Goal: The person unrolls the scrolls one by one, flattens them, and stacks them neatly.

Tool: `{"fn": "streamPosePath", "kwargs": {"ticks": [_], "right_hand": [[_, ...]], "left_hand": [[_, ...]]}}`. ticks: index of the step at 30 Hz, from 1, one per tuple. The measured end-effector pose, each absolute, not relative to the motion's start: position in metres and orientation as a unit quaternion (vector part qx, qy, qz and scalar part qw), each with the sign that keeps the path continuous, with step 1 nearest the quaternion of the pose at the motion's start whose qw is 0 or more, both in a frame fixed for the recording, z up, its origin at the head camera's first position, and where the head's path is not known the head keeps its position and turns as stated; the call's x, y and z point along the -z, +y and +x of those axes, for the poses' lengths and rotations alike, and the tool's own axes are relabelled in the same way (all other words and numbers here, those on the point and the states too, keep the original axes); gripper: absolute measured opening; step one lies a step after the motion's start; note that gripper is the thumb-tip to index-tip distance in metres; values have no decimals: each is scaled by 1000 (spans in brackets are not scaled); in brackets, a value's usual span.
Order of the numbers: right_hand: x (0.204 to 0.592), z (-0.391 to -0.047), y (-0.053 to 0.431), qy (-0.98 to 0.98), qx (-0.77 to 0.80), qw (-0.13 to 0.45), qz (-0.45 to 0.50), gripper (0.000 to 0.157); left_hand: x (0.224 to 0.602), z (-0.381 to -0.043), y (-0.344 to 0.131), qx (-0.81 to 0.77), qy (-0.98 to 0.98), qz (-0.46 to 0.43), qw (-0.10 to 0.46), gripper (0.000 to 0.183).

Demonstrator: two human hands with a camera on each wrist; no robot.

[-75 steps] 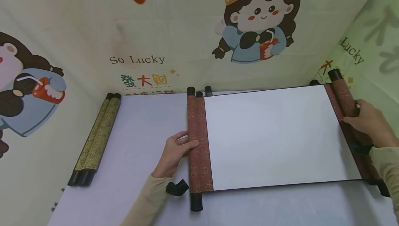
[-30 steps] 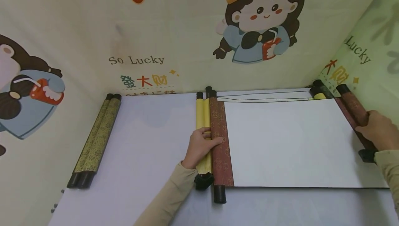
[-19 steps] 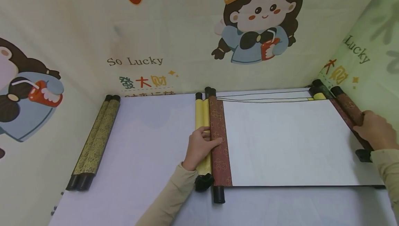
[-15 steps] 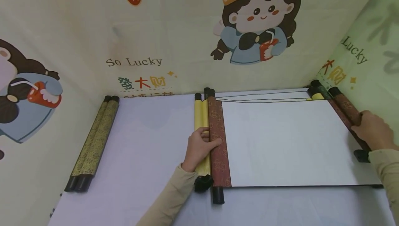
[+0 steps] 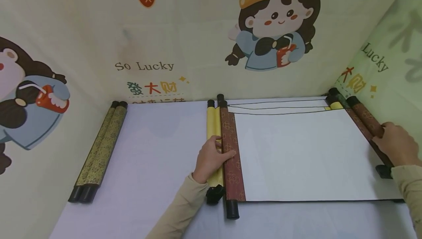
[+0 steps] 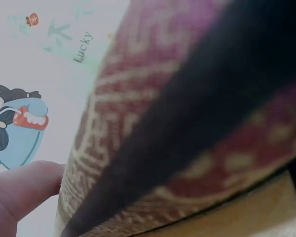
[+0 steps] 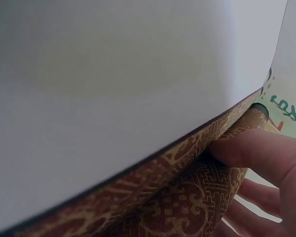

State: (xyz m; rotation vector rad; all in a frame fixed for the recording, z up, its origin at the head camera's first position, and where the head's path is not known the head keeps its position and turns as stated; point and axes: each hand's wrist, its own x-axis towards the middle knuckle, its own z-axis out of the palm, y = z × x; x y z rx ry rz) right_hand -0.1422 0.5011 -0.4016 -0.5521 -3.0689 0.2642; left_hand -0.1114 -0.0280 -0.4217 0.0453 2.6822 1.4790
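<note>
A hanging scroll with red-brown patterned ends (image 5: 233, 158) lies partly unrolled, its blank white paper (image 5: 306, 155) stretched between two rollers. My left hand (image 5: 208, 161) holds the left roller, thumb on top of the patterned border. At the far side, my right hand (image 5: 399, 144) grips the right roller (image 5: 365, 114). The right wrist view shows that thumb (image 7: 241, 150) at the fold between border and roller, fingers round the far side. Close up in the left wrist view, the patterned roller (image 6: 108, 118) fills much of the frame. A yellow scroll (image 5: 211, 122) lies partly hidden beneath.
Two green-gold patterned rollers (image 5: 102, 151) with black end caps lie side by side at the left of the white table (image 5: 158, 180). A dark roller end (image 5: 333, 92) shows at the back right. A printed cloth (image 5: 194, 41) hangs behind the table.
Both hands have brought the red-brown scroll right and nearer the front, exposing the yellow rollers at its left. In the last half second the hands have barely moved.
</note>
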Motion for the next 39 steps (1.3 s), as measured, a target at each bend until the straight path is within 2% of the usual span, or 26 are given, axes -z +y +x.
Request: {"fn": "streamPosePath", "kwargs": {"ticks": [15,23,29,34,39], "right_hand": [[398,-138,489,-980,-69,63,-173,51],[388,-144,475,-983,-100,98,-118,44],[384,-149,465,-984,-107,118,-78,43],[380,-155,453,-984,-134,113,-32,32],[378,-163,434,-985,-144,93,-4,37]], "left_hand": [[422,-111,-21,-471,881,17,32,77],[421,-111,-22,-475,879,12,22,78],[417,-110,-27,-486,874,6,12,69],[417,-111,-34,-484,875,4,7,63],[416,-110,-44,-476,879,10,-4,59]]}}
